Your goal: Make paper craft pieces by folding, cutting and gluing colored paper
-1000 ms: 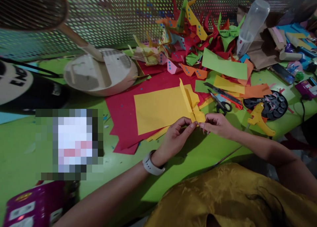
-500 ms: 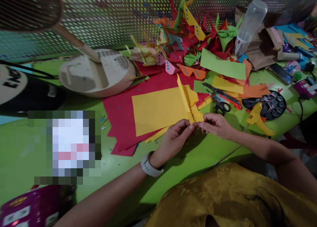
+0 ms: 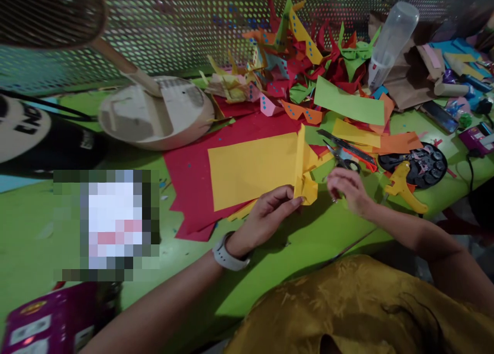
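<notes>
Left hand pinches the lower end of the folded yellow paper; right hand, apart, is near the scissors.

Place: paper-craft workspace | green table | heaped folded-paper shapes | scissors | yellow glue gun | cut coloured sheets

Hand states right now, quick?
Left hand: closed, pinching the folded yellow paper near its lower end.
Right hand: partly open, fingers loosely curled, apart from the paper; nothing seen in it.
</notes>
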The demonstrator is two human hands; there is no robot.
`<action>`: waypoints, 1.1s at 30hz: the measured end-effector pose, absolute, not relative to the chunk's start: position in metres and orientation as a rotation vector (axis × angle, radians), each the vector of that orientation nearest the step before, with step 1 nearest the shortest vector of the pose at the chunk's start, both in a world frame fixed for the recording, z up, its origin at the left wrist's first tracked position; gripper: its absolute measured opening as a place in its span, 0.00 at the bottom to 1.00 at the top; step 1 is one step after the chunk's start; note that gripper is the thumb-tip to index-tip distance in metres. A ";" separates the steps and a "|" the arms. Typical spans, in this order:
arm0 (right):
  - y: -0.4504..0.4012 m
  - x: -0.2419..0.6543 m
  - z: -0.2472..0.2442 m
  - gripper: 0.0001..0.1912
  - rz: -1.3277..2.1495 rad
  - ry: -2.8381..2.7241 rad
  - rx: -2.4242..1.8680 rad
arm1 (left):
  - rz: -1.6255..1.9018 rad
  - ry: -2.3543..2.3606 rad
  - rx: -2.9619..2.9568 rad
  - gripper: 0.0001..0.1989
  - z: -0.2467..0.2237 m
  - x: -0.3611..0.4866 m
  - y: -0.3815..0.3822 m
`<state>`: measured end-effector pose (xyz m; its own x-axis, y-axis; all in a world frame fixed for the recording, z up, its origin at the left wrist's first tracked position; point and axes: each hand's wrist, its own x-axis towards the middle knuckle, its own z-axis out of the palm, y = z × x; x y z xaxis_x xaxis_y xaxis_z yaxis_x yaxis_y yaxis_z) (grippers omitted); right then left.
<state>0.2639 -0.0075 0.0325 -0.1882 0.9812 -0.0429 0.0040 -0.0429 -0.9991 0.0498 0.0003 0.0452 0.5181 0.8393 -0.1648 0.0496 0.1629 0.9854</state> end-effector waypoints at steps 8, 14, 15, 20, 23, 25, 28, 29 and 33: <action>-0.006 0.276 0.049 0.16 0.492 -1.741 -1.204 | 0.560 0.661 1.506 0.20 0.058 0.041 0.014; -0.003 0.264 0.043 0.11 0.761 -2.151 -1.078 | 0.585 0.706 1.696 0.17 0.064 0.040 0.019; -0.003 0.264 0.042 0.12 0.819 -2.124 -1.079 | 0.623 0.747 1.698 0.16 0.064 0.039 0.020; -0.005 0.262 0.048 0.16 1.221 -1.788 -1.225 | 0.733 0.917 1.470 0.13 0.060 0.040 0.023; -0.006 0.259 0.051 0.15 1.360 -1.664 -1.258 | 0.727 0.953 1.341 0.16 0.055 0.043 0.022; -0.007 0.257 0.050 0.14 1.398 -1.648 -1.265 | 0.762 0.986 1.313 0.18 0.052 0.045 0.021; -0.006 0.256 0.047 0.14 1.464 -1.642 -1.278 | 0.835 1.039 1.291 0.21 0.050 0.048 0.020; -0.006 0.256 0.047 0.14 1.491 -1.632 -1.279 | 0.848 1.046 1.290 0.21 0.050 0.048 0.020; -0.006 0.256 0.046 0.13 1.604 -1.566 -1.254 | 0.868 1.055 1.277 0.21 0.049 0.047 0.022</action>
